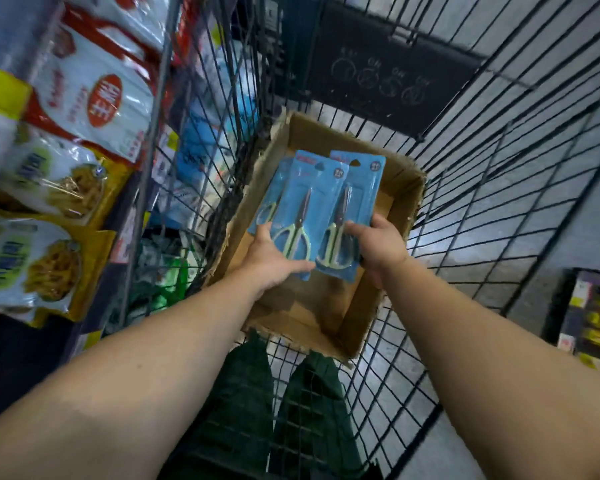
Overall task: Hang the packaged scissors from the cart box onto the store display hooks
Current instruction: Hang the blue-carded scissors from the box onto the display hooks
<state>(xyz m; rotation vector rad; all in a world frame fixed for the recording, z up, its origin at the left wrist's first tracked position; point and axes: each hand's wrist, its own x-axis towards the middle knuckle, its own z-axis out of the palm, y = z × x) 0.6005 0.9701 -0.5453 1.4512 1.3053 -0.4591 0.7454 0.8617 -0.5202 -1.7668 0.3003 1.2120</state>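
Both my hands hold blue card packs of scissors with pale green handles above an open cardboard box [400, 197] inside a black wire cart. My left hand [274, 258] grips the bottom of a small stack of scissors packs [303, 202], thumb on the front. My right hand [378, 245] pinches the lower edge of another scissors pack [355, 192], which overlaps the stack on its right. The box floor under the packs shows bare cardboard. No display hooks are clear in view.
The wire cart [499, 188] surrounds the box on all sides. Store shelves at the left carry bagged snack packs [59, 188] and red-and-white packs [101, 98]. More goods stand at the lower right [596, 317]. My green trousers [274, 410] show under the cart.
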